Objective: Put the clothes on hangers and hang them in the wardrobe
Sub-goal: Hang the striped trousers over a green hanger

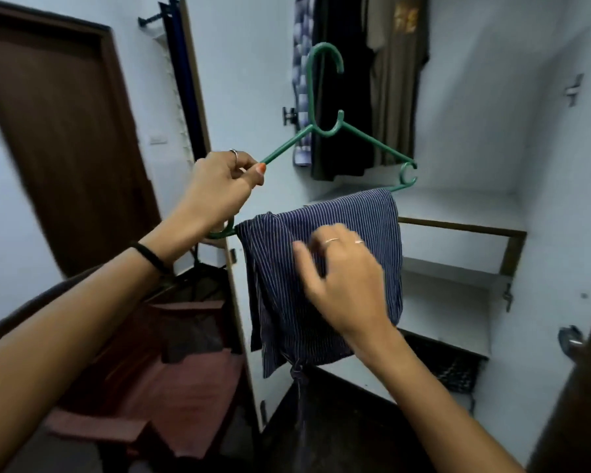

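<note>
Hanging folded over the bar of the green hanger (325, 131), striped garment (321, 278) in front of the open wardrobe (492, 165); left hand (219, 189) pinching the hanger's arm; right hand (342, 281) resting loose-fingered on the cloth; dark clothes (372, 80) hanging just behind, bare shelves (458, 227) lying rightward.

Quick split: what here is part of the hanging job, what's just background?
In play:
- green plastic hanger, pinched by left hand
- navy pinstriped garment draped over its bar, right hand on it
- white wardrobe, clothes already hung

Background:
- brown wooden door
- reddish wooden chair
</note>
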Demonstrator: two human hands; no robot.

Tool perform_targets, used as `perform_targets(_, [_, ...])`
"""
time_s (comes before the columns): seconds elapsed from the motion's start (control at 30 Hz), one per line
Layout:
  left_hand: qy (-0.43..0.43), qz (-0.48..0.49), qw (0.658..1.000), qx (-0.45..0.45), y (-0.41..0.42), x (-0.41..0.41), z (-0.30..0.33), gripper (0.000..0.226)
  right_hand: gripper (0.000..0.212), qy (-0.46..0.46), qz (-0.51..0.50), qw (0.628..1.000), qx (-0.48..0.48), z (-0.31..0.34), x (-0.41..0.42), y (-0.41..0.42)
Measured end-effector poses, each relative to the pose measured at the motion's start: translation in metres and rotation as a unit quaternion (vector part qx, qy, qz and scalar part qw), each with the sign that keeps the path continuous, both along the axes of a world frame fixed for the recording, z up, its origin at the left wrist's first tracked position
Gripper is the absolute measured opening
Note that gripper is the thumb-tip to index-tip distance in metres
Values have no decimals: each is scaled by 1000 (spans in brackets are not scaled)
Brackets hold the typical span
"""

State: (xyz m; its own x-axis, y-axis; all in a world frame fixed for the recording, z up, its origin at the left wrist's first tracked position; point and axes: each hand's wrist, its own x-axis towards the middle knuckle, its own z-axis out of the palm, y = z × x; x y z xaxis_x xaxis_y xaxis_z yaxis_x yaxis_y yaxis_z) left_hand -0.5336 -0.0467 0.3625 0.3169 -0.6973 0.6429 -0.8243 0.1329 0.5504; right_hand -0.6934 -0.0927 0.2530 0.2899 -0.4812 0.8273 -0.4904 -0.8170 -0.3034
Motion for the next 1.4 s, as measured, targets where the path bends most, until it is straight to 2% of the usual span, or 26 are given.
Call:
perform_targets(0.07, [3, -13, 1000, 8, -35, 3, 4, 24, 19, -70, -48, 991, 101, -6, -22, -47])
perform_targets(0.13, [10, -36, 999, 9, -67, 5, 6, 26, 15, -98, -90, 979, 155, -12, -36, -91])
perform_targets(0.23, [19, -70, 997, 8, -119, 15, 9, 26, 26, -129, -121, 966, 190, -9, -44, -157])
perform_targets(0.3, [26, -93, 995, 15, -154, 22, 13, 28, 36, -188, -123, 950, 218, -3, -43, -211])
perform_targets(0.4, [45, -130, 990, 26, -213, 38, 21, 27, 64, -237, -74, 903, 350, 12, -36, -296])
perform_targets(0.47, [54, -156, 986, 28, -255, 48, 28, 26, 61, -232, 0, 878, 419, 19, -29, -341])
perform_targets(0.5, [58, -165, 984, 27, -273, 54, 30, 26, 57, -240, 26, 874, 422, 18, -23, -359])
perform_targets(0.57, [70, -179, 981, 24, -315, 62, 33, 27, 53, -258, 19, 887, 382, 23, -15, -402])
perform_targets(0.67, [107, -194, 975, 24, -367, 62, 35, 27, 44, -298, -78, 897, 318, 33, -16, -454])
perform_targets(0.73, [128, -199, 971, 30, -403, 55, 38, 27, 28, -302, -155, 900, 273, 45, -17, -484])
perform_targets(0.8, [163, -211, 963, 41, -437, 44, 46, 27, 21, -300, -202, 912, 193, 60, -10, -494])
perform_targets(0.87, [216, -234, 946, 51, -473, 31, 58, 26, 22, -310, -152, 935, 77, 76, 8, -490])
perform_targets(0.93, [272, -263, 924, 59, -508, 13, 73, 22, 26, -273, -76, 959, -6, 93, 30, -477])
perform_targets(1.07, [339, -306, 887, 70, -585, -22, 108, 23, 47, -116, -34, 993, -5, 118, 57, -508])
perform_targets(1.13, [364, -310, 875, 72, -621, -36, 128, 18, 47, -109, -44, 993, -20, 134, 57, -540])
perform_targets(1.23, [404, -364, 834, 91, -671, -57, 162, 27, 52, -99, -102, 988, -62, 169, 46, -599])
perform_targets(1.4, [361, -389, 843, 89, -748, -90, 210, 28, 65, -70, -193, 975, -81, 224, 25, -694])
